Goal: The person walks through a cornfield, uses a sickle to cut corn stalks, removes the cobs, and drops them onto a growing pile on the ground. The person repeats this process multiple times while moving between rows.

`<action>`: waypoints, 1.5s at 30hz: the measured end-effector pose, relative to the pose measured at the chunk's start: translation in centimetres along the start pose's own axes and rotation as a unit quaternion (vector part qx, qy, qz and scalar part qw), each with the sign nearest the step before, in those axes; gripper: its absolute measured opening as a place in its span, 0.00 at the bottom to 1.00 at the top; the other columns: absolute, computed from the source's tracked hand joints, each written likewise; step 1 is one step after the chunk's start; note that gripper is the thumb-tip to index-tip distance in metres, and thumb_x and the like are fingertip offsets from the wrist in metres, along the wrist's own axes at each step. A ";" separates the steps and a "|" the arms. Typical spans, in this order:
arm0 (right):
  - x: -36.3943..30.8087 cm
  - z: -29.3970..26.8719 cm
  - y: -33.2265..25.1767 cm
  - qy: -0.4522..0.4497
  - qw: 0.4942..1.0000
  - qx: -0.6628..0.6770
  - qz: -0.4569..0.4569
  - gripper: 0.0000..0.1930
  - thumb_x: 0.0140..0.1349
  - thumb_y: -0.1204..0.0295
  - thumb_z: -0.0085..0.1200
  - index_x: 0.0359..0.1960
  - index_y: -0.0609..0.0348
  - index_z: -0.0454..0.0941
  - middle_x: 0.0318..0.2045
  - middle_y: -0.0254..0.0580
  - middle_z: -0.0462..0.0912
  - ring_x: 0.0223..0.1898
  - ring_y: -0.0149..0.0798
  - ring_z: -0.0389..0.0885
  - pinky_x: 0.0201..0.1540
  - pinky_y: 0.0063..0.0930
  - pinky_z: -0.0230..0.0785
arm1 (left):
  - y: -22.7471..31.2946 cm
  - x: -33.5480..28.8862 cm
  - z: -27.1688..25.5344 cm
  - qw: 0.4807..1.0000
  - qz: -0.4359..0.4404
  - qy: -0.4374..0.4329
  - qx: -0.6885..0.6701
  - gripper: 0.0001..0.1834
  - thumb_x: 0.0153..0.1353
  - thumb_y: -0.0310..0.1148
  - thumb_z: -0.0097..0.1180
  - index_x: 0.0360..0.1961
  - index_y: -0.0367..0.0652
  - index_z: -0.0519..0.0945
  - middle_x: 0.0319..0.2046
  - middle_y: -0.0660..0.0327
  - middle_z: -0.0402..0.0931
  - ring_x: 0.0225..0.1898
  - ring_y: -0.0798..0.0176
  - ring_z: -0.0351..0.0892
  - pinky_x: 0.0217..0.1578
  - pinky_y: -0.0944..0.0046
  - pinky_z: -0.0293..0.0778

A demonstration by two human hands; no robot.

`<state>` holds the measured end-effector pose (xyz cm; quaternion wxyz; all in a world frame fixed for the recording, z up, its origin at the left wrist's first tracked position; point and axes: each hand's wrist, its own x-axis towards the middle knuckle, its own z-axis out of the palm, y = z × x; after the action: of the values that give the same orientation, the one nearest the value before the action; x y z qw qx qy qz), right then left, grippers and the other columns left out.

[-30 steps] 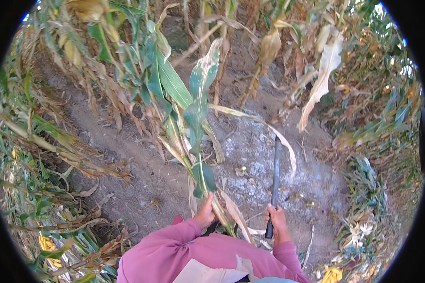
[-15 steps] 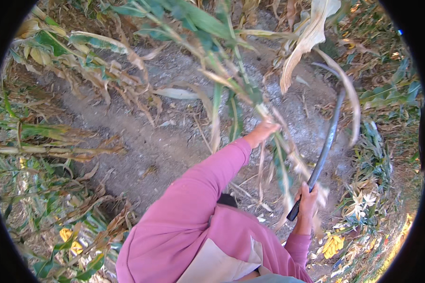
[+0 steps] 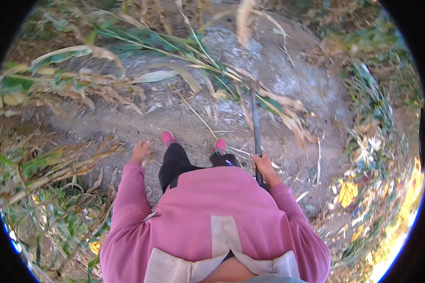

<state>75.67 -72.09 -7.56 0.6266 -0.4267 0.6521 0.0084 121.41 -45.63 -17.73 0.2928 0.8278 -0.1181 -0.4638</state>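
Note:
My right hand (image 3: 264, 165) is wrapped round the dark handle of a sickle (image 3: 256, 125), which points away from me. Its far end lies over cut corn stalks (image 3: 208, 61), and the blade is hard to make out there. The stalks, with green and dry leaves, lie across the soil ahead of me. Off to the left, my left hand (image 3: 140, 152) hangs empty over the ground, its fingers loosely bent and apart.
Standing corn with dry leaves (image 3: 71, 87) grows on the left. More leafy stalks (image 3: 373, 104) lie along the right, near a pile of yellow corn cobs (image 3: 348, 194). My pink shoes (image 3: 219, 145) stand on bare soil (image 3: 104, 122).
My left hand has let go of the corn stalks and drawn back to the left. The stalks now lie on the ground. My right hand has moved left with the sickle.

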 end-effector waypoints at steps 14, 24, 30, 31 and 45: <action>2.4 26.7 -12.2 -0.126 0.981 -0.136 -0.064 0.11 0.56 0.65 0.52 0.21 0.58 0.70 0.13 0.35 0.71 0.15 0.32 0.71 0.18 0.28 0.62 | 11.3 7.5 -32.7 0.883 0.197 0.336 -0.262 0.38 0.57 0.43 0.58 0.61 0.31 0.57 0.59 0.44 0.62 0.61 0.52 0.62 0.60 0.59 0.57; 1.2 40.7 -19.1 -0.198 0.972 -0.090 -0.089 0.11 0.55 0.67 0.56 0.29 0.61 0.69 0.15 0.35 0.69 0.14 0.32 0.69 0.17 0.27 0.63 | 30.8 -4.7 -54.8 0.629 0.506 0.585 -0.077 0.37 0.54 0.36 0.59 0.61 0.31 0.57 0.59 0.46 0.60 0.61 0.52 0.58 0.61 0.56 0.54; 1.4 40.8 -20.8 -0.102 0.935 -0.300 -0.162 0.22 0.54 0.52 0.53 0.29 0.64 0.77 0.23 0.44 0.80 0.27 0.40 0.78 0.31 0.37 0.68 | 36.6 -7.3 -56.0 0.679 0.502 0.523 -0.118 0.49 0.48 0.39 0.65 0.65 0.35 0.48 0.61 0.44 0.55 0.62 0.49 0.55 0.61 0.56 0.56; 1.7 40.5 -20.7 -0.128 0.932 -0.283 -0.187 0.23 0.54 0.52 0.52 0.30 0.65 0.77 0.25 0.46 0.80 0.29 0.42 0.79 0.32 0.38 0.68 | 36.5 -6.1 -55.4 0.692 0.505 0.499 -0.130 0.48 0.49 0.38 0.65 0.65 0.36 0.49 0.62 0.45 0.53 0.63 0.50 0.54 0.60 0.55 0.57; 20.3 53.4 -20.4 -0.261 0.965 -0.015 -0.012 0.11 0.58 0.63 0.54 0.28 0.56 0.69 0.14 0.32 0.70 0.13 0.28 0.67 0.16 0.24 0.62 | 27.7 16.7 -49.9 0.831 0.341 0.307 -0.314 0.14 0.56 0.29 0.58 0.43 0.37 0.74 0.37 0.59 0.77 0.40 0.63 0.77 0.42 0.60 0.74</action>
<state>133.56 -67.03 -25.07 0.7687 -0.4269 0.4604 0.1219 174.35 -56.84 6.94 0.6982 0.6977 -0.1451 -0.0689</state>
